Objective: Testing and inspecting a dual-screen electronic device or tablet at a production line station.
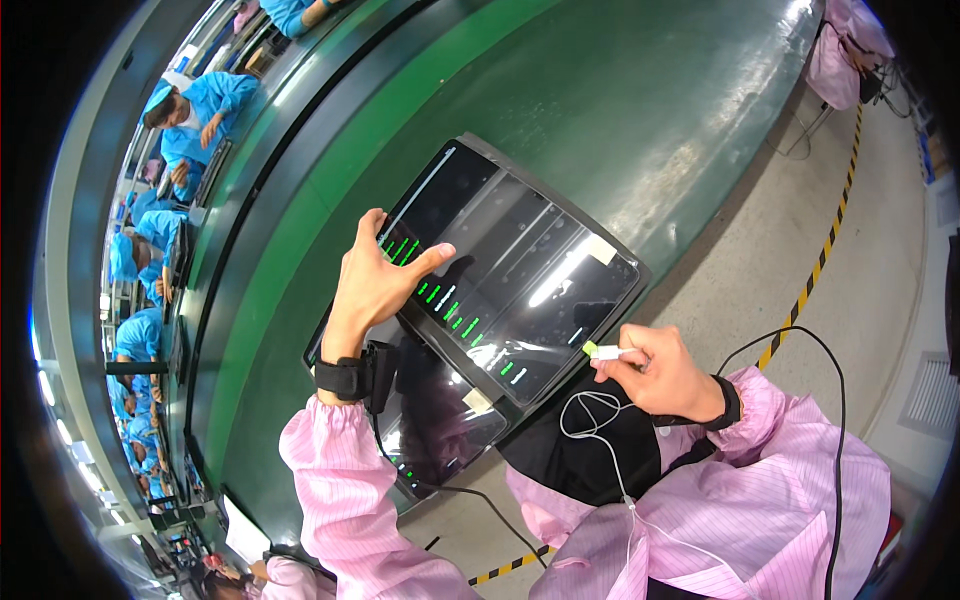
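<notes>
A black tablet (520, 265) with rows of green text on its lit screen lies at an angle in front of me. My left hand (378, 275) is at its left edge, the thumb stretched over the screen and the other fingers along the side, partly hidden. Between the fingers of my closed right hand (660, 370) is a white cable plug (610, 352) with a green tip. That tip is close to the tablet's lower right edge; whether it touches, I cannot tell. A second tablet (430, 420) lies partly beneath the first, nearer me.
The plug's thin white cable (590, 430) loops across my lap. A black cord (840, 430) runs by my right arm, another below my left wrist. The green worktable (640, 90) extends far ahead. Several people in blue sit beyond the dark rail (330, 90) at left.
</notes>
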`<action>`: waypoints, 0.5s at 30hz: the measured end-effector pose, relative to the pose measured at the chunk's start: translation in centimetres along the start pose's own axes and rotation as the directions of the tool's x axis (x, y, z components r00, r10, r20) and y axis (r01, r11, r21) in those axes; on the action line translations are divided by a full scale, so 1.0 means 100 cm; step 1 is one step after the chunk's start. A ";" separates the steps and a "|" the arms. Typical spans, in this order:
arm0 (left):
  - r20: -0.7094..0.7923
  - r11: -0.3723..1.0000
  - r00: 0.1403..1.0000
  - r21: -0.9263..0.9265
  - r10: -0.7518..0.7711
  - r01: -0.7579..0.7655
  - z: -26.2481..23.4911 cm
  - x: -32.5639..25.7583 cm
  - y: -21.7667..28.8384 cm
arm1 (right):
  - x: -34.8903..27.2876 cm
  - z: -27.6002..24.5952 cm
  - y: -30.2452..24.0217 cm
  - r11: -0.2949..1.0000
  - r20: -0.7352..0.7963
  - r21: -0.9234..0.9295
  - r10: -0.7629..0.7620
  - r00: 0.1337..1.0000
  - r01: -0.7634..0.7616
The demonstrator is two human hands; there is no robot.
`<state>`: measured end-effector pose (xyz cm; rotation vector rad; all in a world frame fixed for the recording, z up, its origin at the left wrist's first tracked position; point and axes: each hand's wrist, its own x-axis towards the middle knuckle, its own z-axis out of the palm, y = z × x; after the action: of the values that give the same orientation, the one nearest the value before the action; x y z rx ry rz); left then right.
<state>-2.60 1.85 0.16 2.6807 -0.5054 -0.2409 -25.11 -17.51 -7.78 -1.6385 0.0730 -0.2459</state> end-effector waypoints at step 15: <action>0.119 0.994 0.989 0.050 0.092 -0.099 0.000 0.002 -0.007 | -0.007 0.002 0.004 0.999 0.020 0.003 0.040 0.999 -0.040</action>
<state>-2.22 2.43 -0.13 2.6990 -0.6837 -0.3620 -25.74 -17.20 -8.23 -1.6339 0.0904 -0.1990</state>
